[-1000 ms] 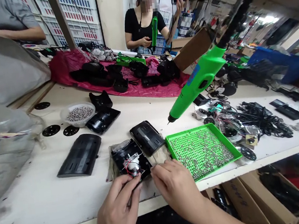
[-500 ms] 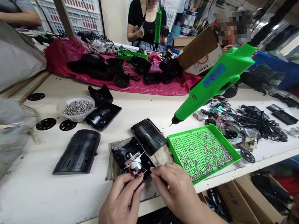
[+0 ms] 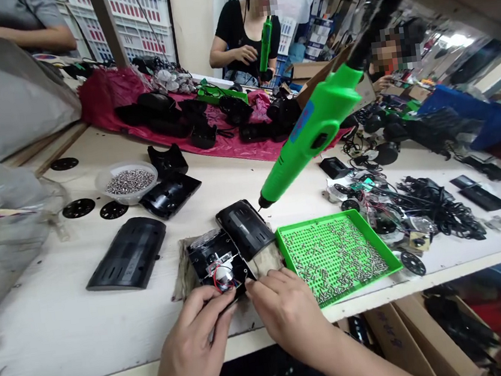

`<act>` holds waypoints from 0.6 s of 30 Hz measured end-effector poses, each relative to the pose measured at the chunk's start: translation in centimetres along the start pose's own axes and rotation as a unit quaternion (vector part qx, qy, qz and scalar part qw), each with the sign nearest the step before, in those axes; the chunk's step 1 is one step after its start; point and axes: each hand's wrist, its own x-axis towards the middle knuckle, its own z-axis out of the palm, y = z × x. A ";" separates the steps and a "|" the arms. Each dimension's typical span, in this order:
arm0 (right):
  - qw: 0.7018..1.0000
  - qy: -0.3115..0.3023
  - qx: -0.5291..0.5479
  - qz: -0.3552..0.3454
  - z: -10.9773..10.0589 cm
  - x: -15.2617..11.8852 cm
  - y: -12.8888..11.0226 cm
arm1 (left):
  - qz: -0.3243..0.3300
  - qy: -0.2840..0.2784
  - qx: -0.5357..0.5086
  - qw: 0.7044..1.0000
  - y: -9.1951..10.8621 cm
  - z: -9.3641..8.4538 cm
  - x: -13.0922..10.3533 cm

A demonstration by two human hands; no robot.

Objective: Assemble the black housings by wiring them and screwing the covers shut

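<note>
Two bare hands meet at the near side of an open, square black plastic housing with red wires and a white part inside, resting on a crumpled beige cloth near the front edge of a white worktable. The left hand has its thumb and fingers pinched closed at the housing's near edge, beside the wires; the right hand curls its fingers shut at the near right corner. What either grips between the fingertips cannot be told. A curved black plastic cover lies just beside the housing, and a shallow green plastic tray of small metal screws sits to the right. Above, a bright green electric screwdriver hangs tilted, while across the table a person in a black top is near another green tool
</note>
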 end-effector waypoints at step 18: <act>0.962 -0.004 0.180 0.204 -0.9 -0.6 0.7 | -0.059 0.018 0.009 0.998 -0.4 -2.2 -2.3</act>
